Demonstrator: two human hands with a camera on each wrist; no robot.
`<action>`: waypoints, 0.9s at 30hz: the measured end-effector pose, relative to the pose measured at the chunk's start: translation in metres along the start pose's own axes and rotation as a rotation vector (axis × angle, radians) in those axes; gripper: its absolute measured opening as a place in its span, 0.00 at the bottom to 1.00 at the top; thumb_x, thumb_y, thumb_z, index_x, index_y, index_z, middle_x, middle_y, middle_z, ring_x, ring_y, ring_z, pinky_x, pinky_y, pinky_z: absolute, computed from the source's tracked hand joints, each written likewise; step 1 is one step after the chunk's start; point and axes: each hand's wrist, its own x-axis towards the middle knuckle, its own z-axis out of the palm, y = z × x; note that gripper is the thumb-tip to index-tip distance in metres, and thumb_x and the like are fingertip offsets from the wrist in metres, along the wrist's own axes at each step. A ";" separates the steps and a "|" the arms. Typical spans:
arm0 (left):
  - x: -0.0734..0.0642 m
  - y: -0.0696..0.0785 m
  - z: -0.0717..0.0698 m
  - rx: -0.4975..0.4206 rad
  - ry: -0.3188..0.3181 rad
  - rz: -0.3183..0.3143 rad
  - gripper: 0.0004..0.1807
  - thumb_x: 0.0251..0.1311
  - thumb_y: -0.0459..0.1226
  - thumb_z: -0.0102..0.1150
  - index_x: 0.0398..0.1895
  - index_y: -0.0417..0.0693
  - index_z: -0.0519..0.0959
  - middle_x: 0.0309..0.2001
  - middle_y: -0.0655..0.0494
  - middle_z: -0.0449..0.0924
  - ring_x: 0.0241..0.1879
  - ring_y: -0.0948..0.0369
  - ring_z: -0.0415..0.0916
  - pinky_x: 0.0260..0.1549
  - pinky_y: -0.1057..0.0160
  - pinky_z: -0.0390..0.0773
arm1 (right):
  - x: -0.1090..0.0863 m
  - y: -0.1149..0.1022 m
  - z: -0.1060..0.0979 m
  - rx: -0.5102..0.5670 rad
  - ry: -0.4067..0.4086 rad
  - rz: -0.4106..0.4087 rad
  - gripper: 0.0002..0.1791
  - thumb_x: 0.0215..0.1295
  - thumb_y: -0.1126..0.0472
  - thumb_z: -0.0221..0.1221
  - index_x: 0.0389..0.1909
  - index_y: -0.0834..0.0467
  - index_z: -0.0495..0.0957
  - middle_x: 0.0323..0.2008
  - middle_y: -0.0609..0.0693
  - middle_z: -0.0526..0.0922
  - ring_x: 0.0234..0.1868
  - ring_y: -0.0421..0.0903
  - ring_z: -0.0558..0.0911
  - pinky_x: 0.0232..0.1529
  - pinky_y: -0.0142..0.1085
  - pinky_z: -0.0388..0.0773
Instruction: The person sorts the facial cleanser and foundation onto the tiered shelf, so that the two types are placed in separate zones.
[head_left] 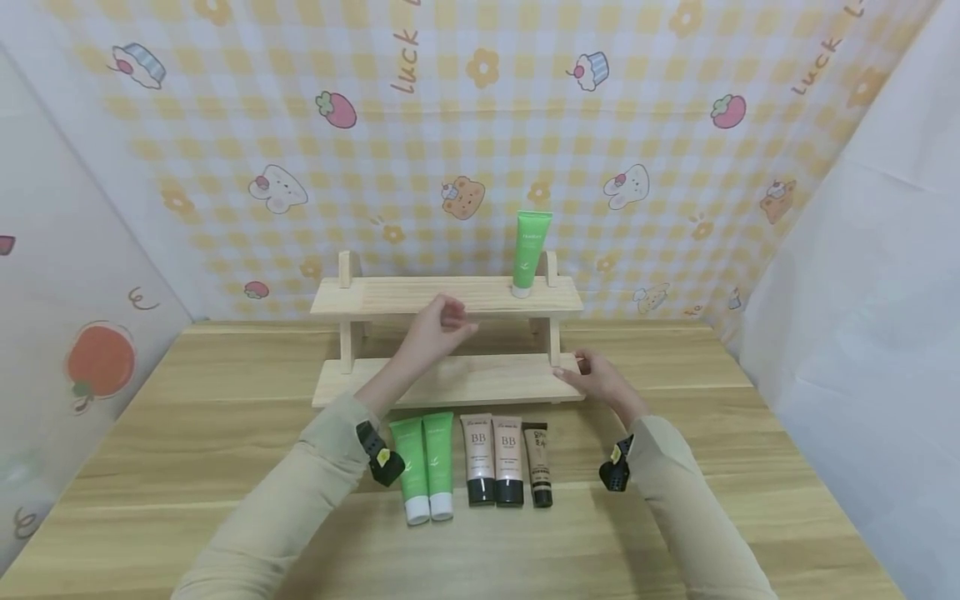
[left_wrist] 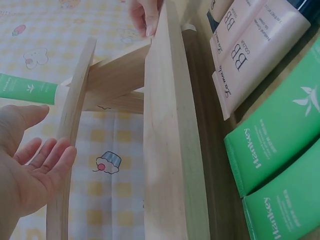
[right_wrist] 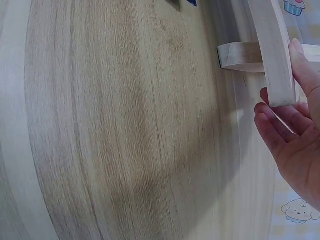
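Observation:
A two-tier wooden shelf (head_left: pixel 480 379) stands on the table, and one green tube (head_left: pixel 531 250) is upright, cap down, at the right of its upper tier. My left hand (head_left: pixel 438 325) is in front of the upper tier with nothing in it; its fingers are loosely bent in the left wrist view. My right hand (head_left: pixel 596 379) grips the right end of the lower tier, thumb on top and fingers beneath, as the right wrist view shows. In front of the shelf lie two green tubes (head_left: pixel 438 467), two pink BB tubes (head_left: pixel 507 462) and a small beige tube (head_left: pixel 537 462) with black ends.
The wooden table (head_left: pixel 660 533) reaches back to a yellow checked cloth (head_left: pixel 420 158) hanging behind the shelf. White cloth (head_left: pixel 862 250) hangs on the right side, and a printed one (head_left: pixel 45 275) on the left.

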 end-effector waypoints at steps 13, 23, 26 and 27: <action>-0.016 -0.011 -0.003 0.012 -0.009 -0.045 0.25 0.55 0.40 0.60 0.54 0.40 0.67 0.54 0.45 0.73 0.52 0.51 0.74 0.52 0.56 0.76 | 0.002 -0.002 0.001 0.018 0.015 0.036 0.43 0.60 0.42 0.55 0.65 0.65 0.53 0.60 0.67 0.64 0.59 0.62 0.68 0.60 0.50 0.69; -0.030 -0.026 -0.010 0.009 -0.019 -0.060 0.25 0.56 0.39 0.60 0.54 0.41 0.66 0.53 0.44 0.73 0.52 0.50 0.74 0.51 0.55 0.77 | 0.003 -0.003 0.001 0.022 0.015 0.039 0.42 0.60 0.42 0.55 0.65 0.65 0.53 0.61 0.67 0.63 0.60 0.62 0.67 0.61 0.51 0.68; -0.033 -0.029 -0.011 0.003 -0.035 -0.066 0.25 0.55 0.39 0.60 0.54 0.40 0.66 0.53 0.44 0.73 0.52 0.50 0.74 0.49 0.57 0.78 | 0.004 -0.002 0.001 0.026 0.016 0.051 0.43 0.60 0.41 0.55 0.66 0.64 0.53 0.61 0.67 0.63 0.60 0.62 0.66 0.61 0.51 0.67; -0.034 -0.030 -0.011 0.002 -0.040 -0.065 0.26 0.55 0.39 0.60 0.54 0.40 0.66 0.53 0.43 0.73 0.52 0.50 0.74 0.49 0.57 0.78 | 0.004 -0.001 0.001 0.024 0.015 0.052 0.43 0.59 0.41 0.55 0.66 0.64 0.53 0.62 0.67 0.63 0.61 0.62 0.66 0.61 0.52 0.67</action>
